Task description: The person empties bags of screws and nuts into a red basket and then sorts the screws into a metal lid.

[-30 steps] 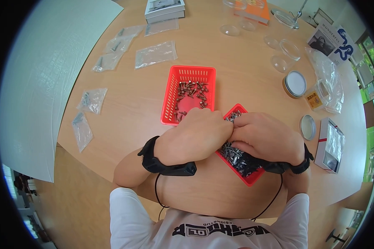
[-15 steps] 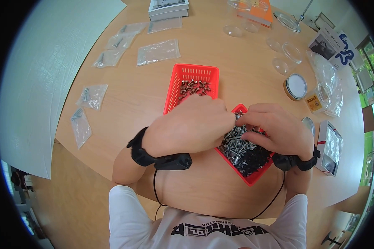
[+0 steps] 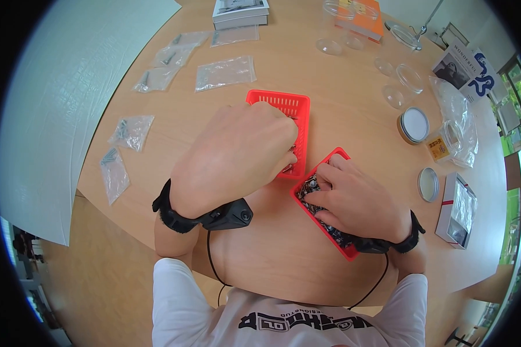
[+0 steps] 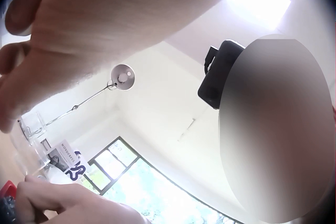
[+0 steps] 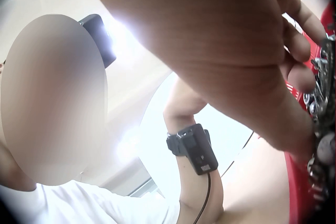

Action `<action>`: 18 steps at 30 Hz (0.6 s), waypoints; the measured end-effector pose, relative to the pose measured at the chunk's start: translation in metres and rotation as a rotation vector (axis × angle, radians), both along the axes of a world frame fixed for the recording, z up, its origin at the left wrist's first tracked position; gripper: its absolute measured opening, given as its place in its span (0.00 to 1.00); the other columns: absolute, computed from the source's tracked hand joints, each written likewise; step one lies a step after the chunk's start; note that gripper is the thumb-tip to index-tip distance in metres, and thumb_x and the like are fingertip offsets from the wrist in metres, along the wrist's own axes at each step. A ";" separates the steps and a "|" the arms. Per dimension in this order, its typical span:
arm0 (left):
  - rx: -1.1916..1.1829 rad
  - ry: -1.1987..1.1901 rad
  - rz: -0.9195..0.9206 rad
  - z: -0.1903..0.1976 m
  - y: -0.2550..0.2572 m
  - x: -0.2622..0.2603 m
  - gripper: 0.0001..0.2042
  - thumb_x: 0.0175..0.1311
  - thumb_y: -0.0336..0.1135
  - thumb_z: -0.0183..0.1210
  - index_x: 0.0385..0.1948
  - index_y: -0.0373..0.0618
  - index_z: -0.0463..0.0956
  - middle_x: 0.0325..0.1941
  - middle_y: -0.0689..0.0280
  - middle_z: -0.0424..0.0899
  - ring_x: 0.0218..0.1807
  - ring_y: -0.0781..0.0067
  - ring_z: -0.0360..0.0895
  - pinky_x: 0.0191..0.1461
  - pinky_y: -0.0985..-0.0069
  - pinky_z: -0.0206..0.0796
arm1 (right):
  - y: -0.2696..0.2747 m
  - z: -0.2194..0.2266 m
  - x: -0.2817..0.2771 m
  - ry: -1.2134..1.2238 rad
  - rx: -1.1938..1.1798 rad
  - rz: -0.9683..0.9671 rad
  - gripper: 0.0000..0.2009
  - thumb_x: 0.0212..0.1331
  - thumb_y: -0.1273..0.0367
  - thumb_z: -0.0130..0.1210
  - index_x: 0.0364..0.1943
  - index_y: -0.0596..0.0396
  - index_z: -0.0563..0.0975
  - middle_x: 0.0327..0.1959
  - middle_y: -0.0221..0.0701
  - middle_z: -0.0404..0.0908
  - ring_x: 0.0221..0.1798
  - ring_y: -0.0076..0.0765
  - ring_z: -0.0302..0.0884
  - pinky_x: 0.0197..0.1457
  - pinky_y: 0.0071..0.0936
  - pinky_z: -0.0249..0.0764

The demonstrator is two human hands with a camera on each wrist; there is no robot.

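My left hand (image 3: 240, 150) is over the larger red basket (image 3: 303, 136), back of the hand up and fingers bent down into it. A few bronze-coloured screws (image 3: 289, 168) show beside its fingers; the rest are hidden. I cannot tell whether the fingertips pinch a screw. My right hand (image 3: 356, 199) dips into the smaller red basket (image 3: 352, 253), which is full of mixed silver and black screws (image 3: 311, 185). In the right wrist view its fingers are spread and loosely bent, with the tips right at the silver screws (image 5: 322, 85).
Small clear bags (image 3: 114, 176) with screws lie at the left, and a flat clear bag (image 3: 226, 73) lies farther back. Clear jars (image 3: 409, 79), a lidded tin (image 3: 414, 125), a round lid (image 3: 428, 184) and an open box (image 3: 457, 211) stand at the right. Books (image 3: 240, 14) sit at the back.
My left hand has moved left and away from the smaller basket to over the larger one. My right hand first lifted slightly, then lowered its fingers back into the screws.
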State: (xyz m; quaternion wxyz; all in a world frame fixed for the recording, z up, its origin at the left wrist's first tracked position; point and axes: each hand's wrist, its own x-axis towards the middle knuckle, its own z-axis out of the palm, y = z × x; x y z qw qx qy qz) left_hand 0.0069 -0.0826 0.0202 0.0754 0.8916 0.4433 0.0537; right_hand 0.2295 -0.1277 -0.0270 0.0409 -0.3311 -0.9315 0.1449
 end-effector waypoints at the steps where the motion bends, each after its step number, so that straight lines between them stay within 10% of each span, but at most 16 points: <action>1: -0.016 0.001 -0.006 0.000 -0.001 -0.001 0.09 0.56 0.36 0.66 0.32 0.40 0.83 0.30 0.57 0.85 0.38 0.51 0.81 0.41 0.61 0.72 | -0.001 0.000 -0.001 0.001 0.012 -0.004 0.06 0.57 0.69 0.57 0.30 0.54 0.84 0.40 0.35 0.76 0.50 0.41 0.70 0.56 0.34 0.70; 18: 0.009 -0.057 -0.132 -0.006 -0.003 -0.008 0.10 0.60 0.36 0.63 0.28 0.38 0.80 0.33 0.56 0.83 0.37 0.49 0.80 0.39 0.60 0.71 | 0.010 -0.014 -0.001 0.081 -0.060 0.126 0.04 0.55 0.70 0.60 0.31 0.53 0.83 0.37 0.28 0.77 0.45 0.36 0.66 0.53 0.31 0.68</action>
